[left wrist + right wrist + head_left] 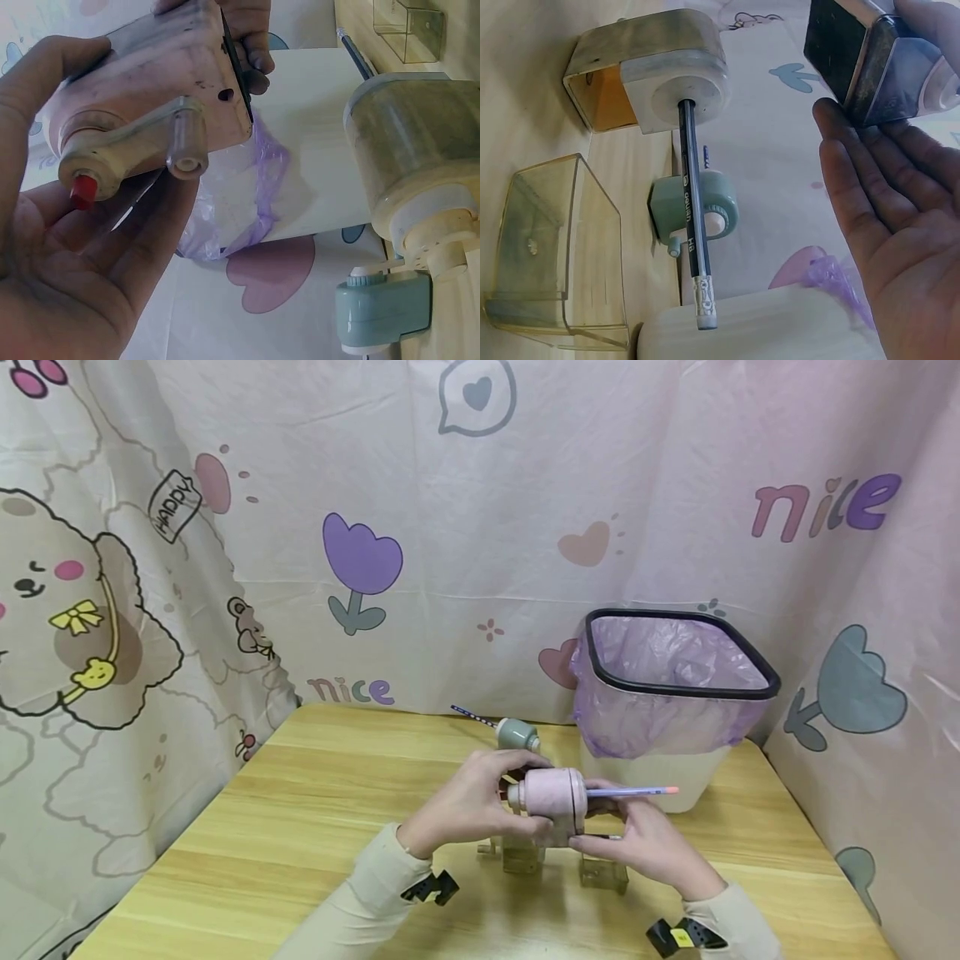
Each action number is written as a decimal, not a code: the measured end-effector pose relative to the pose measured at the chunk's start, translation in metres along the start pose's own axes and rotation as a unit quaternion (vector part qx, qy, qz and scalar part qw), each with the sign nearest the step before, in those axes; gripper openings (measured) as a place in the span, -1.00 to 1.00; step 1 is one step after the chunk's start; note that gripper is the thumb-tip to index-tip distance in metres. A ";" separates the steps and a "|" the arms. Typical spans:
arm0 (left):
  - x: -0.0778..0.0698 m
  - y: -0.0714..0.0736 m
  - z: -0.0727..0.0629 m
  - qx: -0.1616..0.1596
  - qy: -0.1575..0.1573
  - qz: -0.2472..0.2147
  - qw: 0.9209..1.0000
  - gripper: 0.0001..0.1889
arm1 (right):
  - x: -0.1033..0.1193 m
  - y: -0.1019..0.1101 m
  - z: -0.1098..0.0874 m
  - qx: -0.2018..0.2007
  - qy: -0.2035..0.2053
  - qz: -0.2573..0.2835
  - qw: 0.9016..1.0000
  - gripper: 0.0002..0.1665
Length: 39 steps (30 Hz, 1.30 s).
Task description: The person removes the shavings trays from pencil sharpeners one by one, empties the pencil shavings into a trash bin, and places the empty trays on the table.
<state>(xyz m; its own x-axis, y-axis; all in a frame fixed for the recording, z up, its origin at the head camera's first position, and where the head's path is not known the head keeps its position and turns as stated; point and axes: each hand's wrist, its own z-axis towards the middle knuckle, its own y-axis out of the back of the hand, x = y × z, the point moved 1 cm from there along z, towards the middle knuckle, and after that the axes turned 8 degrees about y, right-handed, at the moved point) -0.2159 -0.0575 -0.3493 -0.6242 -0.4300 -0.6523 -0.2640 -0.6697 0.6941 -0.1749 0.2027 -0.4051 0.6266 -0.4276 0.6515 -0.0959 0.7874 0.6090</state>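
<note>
The printed cloth (465,510) hung behind your work, and the wooden table (247,843) lay below it. The lined bin (690,768) stood beyond your right hand (652,839). That hand held the right end of the pink sharpener (551,789) between thumb and fingers, while your left hand (468,802) gripped the other end, so neither of you had a free palm to spare. The sharpener was up off the table, directly between your hands, its long axis crosswise from left to right. The olive sharpener (420,135) stood below it, near the clear drawer (562,247), and the green sharpener (517,733) sat farther back.

What mattered most, in my judgement, was that crosswise line. The purple pencil (633,792) jutted from the right face along it, its pinkish end pointing away from your left hand. Your right hand was the nearer one to the pencil, though you could not tell whether its fingers touched it. At the opposite end, the crank (135,142) with its red tip (84,191) faced your left palm, so any straight pull on the pencil would have suited your right.
</note>
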 end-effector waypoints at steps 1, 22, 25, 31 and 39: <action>0.000 0.000 0.000 0.000 -0.001 0.000 1.000 -0.35 | 0.000 0.000 0.000 0.001 0.000 0.002 1.000 -0.35; 0.003 0.002 0.002 -0.001 -0.015 0.021 1.000 -0.32 | -0.002 0.002 0.000 0.004 0.003 -0.001 1.000 -0.32; 0.003 0.003 0.002 0.005 -0.012 0.022 1.000 -0.31 | -0.003 0.002 0.001 0.009 0.003 -0.002 1.000 -0.31; 0.008 0.009 -0.001 0.007 -0.006 0.005 1.000 -0.34 | -0.004 0.009 -0.002 -0.009 0.014 -0.006 1.000 -0.40; 0.013 0.019 -0.009 -0.003 0.018 0.009 1.000 -0.35 | -0.006 0.019 -0.010 -0.024 -0.030 -0.034 0.999 -0.37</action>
<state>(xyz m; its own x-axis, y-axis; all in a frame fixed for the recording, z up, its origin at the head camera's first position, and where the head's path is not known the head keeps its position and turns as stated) -0.2228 -0.0815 -0.3472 -0.6022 -0.4627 -0.6506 -0.2482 -0.6660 0.7034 -0.1727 0.2252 -0.4020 0.5826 -0.5054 0.6365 -0.0172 0.7753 0.6314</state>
